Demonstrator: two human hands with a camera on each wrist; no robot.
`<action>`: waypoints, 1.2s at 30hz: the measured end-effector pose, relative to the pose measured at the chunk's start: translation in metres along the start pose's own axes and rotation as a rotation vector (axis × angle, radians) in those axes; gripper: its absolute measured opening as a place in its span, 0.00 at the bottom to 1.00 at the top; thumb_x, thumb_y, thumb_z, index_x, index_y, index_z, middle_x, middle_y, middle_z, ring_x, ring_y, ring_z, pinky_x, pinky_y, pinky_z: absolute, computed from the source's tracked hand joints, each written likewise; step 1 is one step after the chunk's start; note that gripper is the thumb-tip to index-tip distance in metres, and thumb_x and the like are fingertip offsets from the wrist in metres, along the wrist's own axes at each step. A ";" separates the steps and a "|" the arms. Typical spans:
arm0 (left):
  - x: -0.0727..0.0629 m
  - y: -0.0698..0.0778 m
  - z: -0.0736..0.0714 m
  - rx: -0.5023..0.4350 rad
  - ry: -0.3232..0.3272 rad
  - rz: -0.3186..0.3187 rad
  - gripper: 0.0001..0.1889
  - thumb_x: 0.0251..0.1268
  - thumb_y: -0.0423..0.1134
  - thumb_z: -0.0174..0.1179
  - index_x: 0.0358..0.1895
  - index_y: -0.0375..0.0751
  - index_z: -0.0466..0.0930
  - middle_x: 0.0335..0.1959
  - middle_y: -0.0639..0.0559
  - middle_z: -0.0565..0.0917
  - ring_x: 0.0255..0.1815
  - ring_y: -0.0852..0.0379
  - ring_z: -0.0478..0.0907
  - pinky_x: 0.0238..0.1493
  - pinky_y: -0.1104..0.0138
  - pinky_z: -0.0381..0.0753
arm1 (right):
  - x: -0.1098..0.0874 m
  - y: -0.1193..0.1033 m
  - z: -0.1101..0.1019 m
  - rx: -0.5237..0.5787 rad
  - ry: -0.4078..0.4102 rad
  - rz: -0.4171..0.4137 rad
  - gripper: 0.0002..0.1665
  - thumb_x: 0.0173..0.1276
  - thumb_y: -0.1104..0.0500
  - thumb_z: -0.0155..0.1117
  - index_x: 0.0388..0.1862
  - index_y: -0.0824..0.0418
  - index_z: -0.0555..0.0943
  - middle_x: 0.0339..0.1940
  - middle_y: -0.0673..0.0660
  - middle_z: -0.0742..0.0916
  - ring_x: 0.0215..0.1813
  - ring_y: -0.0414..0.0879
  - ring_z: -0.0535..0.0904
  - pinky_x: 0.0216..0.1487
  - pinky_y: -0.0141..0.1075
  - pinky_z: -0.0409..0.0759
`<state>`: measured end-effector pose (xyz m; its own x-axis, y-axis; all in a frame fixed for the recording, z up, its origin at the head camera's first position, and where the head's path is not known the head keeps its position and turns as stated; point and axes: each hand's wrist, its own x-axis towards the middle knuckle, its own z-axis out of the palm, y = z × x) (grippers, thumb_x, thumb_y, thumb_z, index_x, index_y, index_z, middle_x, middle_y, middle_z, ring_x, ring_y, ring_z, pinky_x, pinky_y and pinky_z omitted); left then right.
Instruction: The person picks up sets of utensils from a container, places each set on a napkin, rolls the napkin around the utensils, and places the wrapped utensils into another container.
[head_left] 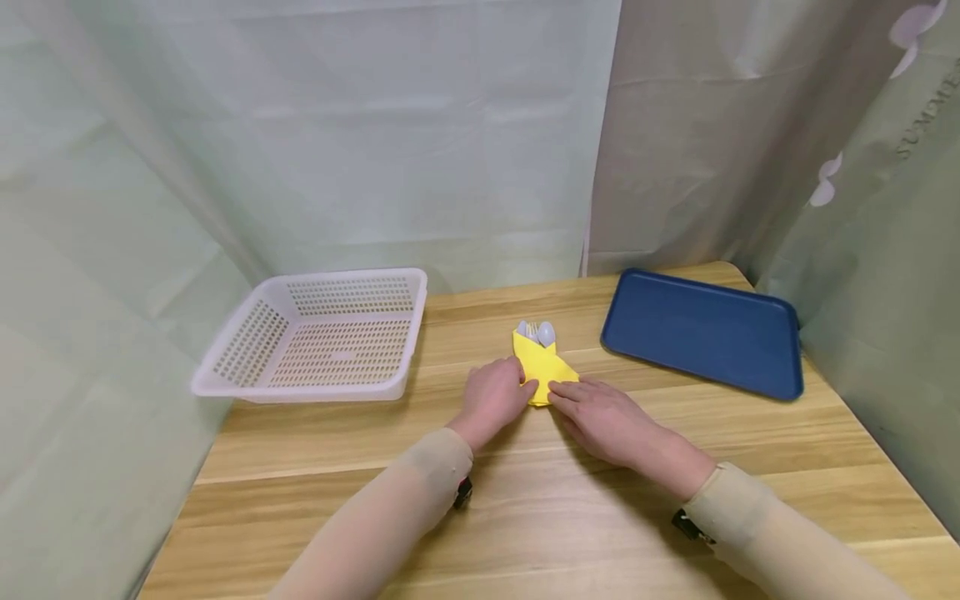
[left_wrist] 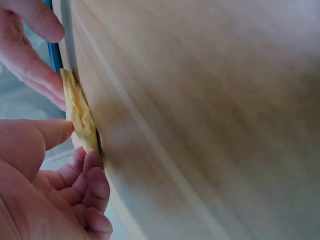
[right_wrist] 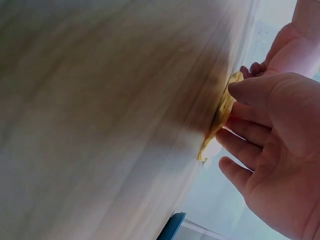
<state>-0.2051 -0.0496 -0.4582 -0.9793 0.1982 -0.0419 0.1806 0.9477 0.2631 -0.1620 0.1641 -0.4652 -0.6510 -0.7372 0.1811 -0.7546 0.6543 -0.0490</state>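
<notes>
A folded yellow napkin [head_left: 542, 368] lies on the wooden table, wrapped round several pieces of cutlery. From its far end stick out the heads of a pale spoon [head_left: 547, 334] and a fork [head_left: 532, 331], beside another pale rounded piece. My left hand [head_left: 494, 393] pinches the napkin's near left side, its thumb on top and its fingers curled at the edge; the left wrist view shows the layered near end [left_wrist: 81, 115]. With fingers fairly straight, my right hand [head_left: 603, 417] presses on the napkin's near right part. The cutlery's handles are hidden inside the wrap.
To the left stands a white plastic basket [head_left: 408, 367] with perforated walls. A blue tray [head_left: 705, 333] lies flat at the back right, near the table's edge. Pale curtains [head_left: 390, 142] hang behind the table [head_left: 517, 533] and along both sides.
</notes>
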 end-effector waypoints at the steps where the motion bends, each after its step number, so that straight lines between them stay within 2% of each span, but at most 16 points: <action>1: 0.000 0.000 0.000 0.002 -0.003 -0.007 0.15 0.79 0.53 0.68 0.40 0.44 0.85 0.33 0.53 0.83 0.37 0.50 0.83 0.48 0.52 0.79 | 0.000 0.000 0.000 0.002 0.003 -0.001 0.27 0.76 0.61 0.73 0.71 0.68 0.84 0.72 0.64 0.85 0.73 0.60 0.82 0.74 0.58 0.77; 8: 0.003 -0.002 -0.003 -0.003 -0.050 -0.035 0.17 0.77 0.56 0.70 0.42 0.45 0.83 0.34 0.53 0.83 0.37 0.50 0.80 0.49 0.52 0.79 | 0.002 -0.001 0.000 0.009 0.041 -0.002 0.25 0.74 0.62 0.75 0.68 0.67 0.86 0.69 0.64 0.87 0.70 0.60 0.84 0.73 0.58 0.79; 12: 0.006 -0.007 -0.004 -0.031 -0.077 -0.054 0.20 0.76 0.58 0.70 0.36 0.46 0.80 0.28 0.53 0.78 0.31 0.51 0.76 0.43 0.54 0.77 | 0.005 -0.003 -0.001 0.006 0.069 0.003 0.21 0.75 0.62 0.75 0.64 0.67 0.88 0.66 0.63 0.89 0.67 0.59 0.86 0.72 0.58 0.80; 17: 0.007 -0.010 -0.008 -0.074 -0.130 -0.095 0.26 0.75 0.61 0.70 0.27 0.47 0.74 0.22 0.55 0.70 0.25 0.54 0.69 0.34 0.59 0.69 | 0.008 -0.006 -0.003 0.014 0.069 0.040 0.18 0.75 0.61 0.75 0.60 0.66 0.90 0.63 0.63 0.90 0.65 0.58 0.88 0.72 0.58 0.80; 19: 0.006 -0.008 -0.011 -0.091 -0.152 -0.109 0.27 0.75 0.61 0.69 0.26 0.46 0.74 0.22 0.54 0.70 0.24 0.54 0.69 0.32 0.60 0.68 | 0.009 -0.007 -0.004 0.013 0.068 0.052 0.17 0.75 0.61 0.75 0.59 0.66 0.90 0.63 0.63 0.90 0.65 0.58 0.88 0.71 0.57 0.80; 22: 0.007 -0.008 -0.013 -0.096 -0.176 -0.120 0.26 0.74 0.63 0.69 0.28 0.45 0.77 0.24 0.53 0.73 0.26 0.54 0.72 0.34 0.60 0.72 | 0.009 -0.007 -0.004 0.012 0.071 0.054 0.17 0.75 0.62 0.75 0.59 0.66 0.90 0.63 0.63 0.91 0.64 0.58 0.88 0.71 0.57 0.81; 24: 0.015 -0.013 -0.004 -0.091 -0.193 -0.129 0.27 0.72 0.66 0.69 0.29 0.46 0.79 0.25 0.53 0.76 0.28 0.53 0.74 0.35 0.58 0.73 | 0.009 -0.006 -0.004 0.013 0.074 0.047 0.17 0.75 0.62 0.75 0.59 0.66 0.90 0.63 0.63 0.91 0.64 0.58 0.88 0.71 0.57 0.81; 27: 0.035 -0.031 0.024 -0.088 -0.199 -0.121 0.29 0.68 0.73 0.68 0.31 0.49 0.81 0.27 0.54 0.78 0.29 0.53 0.75 0.34 0.56 0.75 | 0.008 -0.004 -0.003 0.015 0.081 0.045 0.17 0.75 0.61 0.75 0.59 0.65 0.90 0.63 0.63 0.91 0.64 0.58 0.88 0.71 0.57 0.81; 30: 0.053 -0.043 0.044 -0.105 -0.217 -0.116 0.30 0.64 0.75 0.69 0.32 0.50 0.81 0.28 0.55 0.79 0.29 0.53 0.75 0.32 0.57 0.76 | 0.009 -0.004 -0.002 0.023 0.083 0.049 0.17 0.75 0.61 0.76 0.59 0.66 0.90 0.63 0.63 0.90 0.64 0.59 0.88 0.71 0.57 0.81; 33: 0.058 -0.045 0.047 -0.160 -0.241 -0.129 0.28 0.64 0.70 0.73 0.31 0.48 0.82 0.27 0.53 0.80 0.28 0.51 0.77 0.31 0.58 0.77 | 0.009 -0.004 -0.002 0.021 0.084 0.046 0.17 0.75 0.61 0.76 0.59 0.65 0.90 0.63 0.63 0.91 0.64 0.59 0.88 0.71 0.58 0.81; 34: 0.056 -0.042 0.041 -0.192 -0.261 -0.140 0.27 0.64 0.68 0.75 0.32 0.47 0.83 0.26 0.52 0.81 0.27 0.51 0.78 0.32 0.58 0.77 | 0.009 -0.004 -0.002 0.026 0.082 0.045 0.16 0.75 0.61 0.76 0.59 0.66 0.90 0.63 0.64 0.91 0.64 0.59 0.88 0.71 0.58 0.81; 36: 0.057 -0.041 0.042 -0.229 -0.274 -0.155 0.26 0.64 0.67 0.75 0.31 0.48 0.83 0.24 0.52 0.82 0.26 0.52 0.79 0.31 0.59 0.78 | 0.009 -0.005 -0.003 0.030 0.078 0.047 0.16 0.75 0.61 0.75 0.59 0.66 0.90 0.63 0.64 0.91 0.64 0.59 0.88 0.71 0.58 0.81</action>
<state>-0.2648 -0.0666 -0.5114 -0.9271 0.1461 -0.3452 -0.0225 0.8976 0.4403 -0.1642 0.1547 -0.4606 -0.6782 -0.6896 0.2539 -0.7263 0.6817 -0.0885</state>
